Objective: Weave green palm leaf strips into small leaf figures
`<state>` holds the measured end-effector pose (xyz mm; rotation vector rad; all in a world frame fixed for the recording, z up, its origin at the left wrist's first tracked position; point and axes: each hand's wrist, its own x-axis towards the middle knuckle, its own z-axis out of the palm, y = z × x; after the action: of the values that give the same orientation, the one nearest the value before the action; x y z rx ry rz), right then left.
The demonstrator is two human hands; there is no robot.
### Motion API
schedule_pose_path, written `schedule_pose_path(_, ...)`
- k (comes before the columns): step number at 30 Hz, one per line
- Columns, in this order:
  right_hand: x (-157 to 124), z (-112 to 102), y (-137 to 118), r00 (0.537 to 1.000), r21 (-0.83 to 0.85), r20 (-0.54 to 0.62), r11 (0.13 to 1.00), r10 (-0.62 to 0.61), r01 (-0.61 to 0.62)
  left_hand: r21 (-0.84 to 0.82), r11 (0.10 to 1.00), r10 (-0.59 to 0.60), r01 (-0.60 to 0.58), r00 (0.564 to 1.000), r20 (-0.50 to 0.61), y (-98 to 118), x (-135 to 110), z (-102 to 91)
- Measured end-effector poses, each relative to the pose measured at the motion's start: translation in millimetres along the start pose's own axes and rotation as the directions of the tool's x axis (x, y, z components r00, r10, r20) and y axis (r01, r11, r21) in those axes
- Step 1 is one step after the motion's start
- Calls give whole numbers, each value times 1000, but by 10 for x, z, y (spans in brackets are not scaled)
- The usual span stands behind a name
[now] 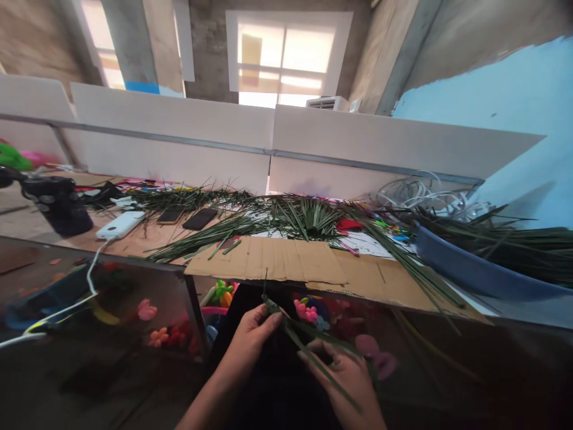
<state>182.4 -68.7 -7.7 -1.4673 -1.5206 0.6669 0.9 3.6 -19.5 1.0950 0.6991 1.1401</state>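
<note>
In front of my lap, my left hand (259,325) pinches a small woven piece of green leaf (271,306) between thumb and fingers. A thin stem sticks up from its top. Long green leaf strips (322,364) trail from it down to the right. My right hand (342,370) is curled at these strips, with a strip passing between its fingers. Just beyond my hands, a flat piece of cardboard (268,260) lies on the table edge with short leaf scraps on it.
Bundles of green leaves (308,218) cover the table's middle. A blue basin (474,263) full of leaves stands right, near coiled white cables (421,194). Two phones (200,219), a white power strip (120,224) and a black cup (58,206) lie left. Balloon shapes (176,334) sit below.
</note>
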Motion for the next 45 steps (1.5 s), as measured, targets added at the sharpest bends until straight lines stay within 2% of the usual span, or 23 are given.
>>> schedule_pose_path(9, -2, -42, 23, 996, 19, 6, 996, -88, 88, 21, 1000, 21, -20, 998, -53, 51, -5, 6)
schedule_pose_path(20, -19, -112, -13, 986, -20, 26, 986, -167, 167, 8, 999, 37, -37, 998, -53, 79, 7, -20)
schedule_pose_path(32, -41, -169, -43, 982, -62, 64, 982, -175, 179, -61, 998, 7, -10, 998, -57, 145, -29, 12)
schedule_pose_path(36, -18, -226, -43, 980, 12, 158, 993, -119, 119, -76, 997, -7, 2, 998, -69, 193, -32, 2)
schedule_pose_path(39, 75, -322, -8, 971, 94, 223, 994, -79, 59, -131, 989, -79, 75, 996, -31, 239, -35, -17)
schedule_pose_path(41, 173, -381, -5, 980, 138, 193, 990, -52, 25, -140, 982, -125, 128, 992, 28, 259, -40, -16)
schedule_pose_path(42, 226, -396, -20, 990, 159, 139, 987, -35, 13, -129, 981, -135, 143, 989, 68, 263, -44, -8)
schedule_pose_path(45, 372, -365, -143, 994, 212, 88, 976, -65, 45, -68, 985, -143, 161, 966, 214, 254, -50, 37)
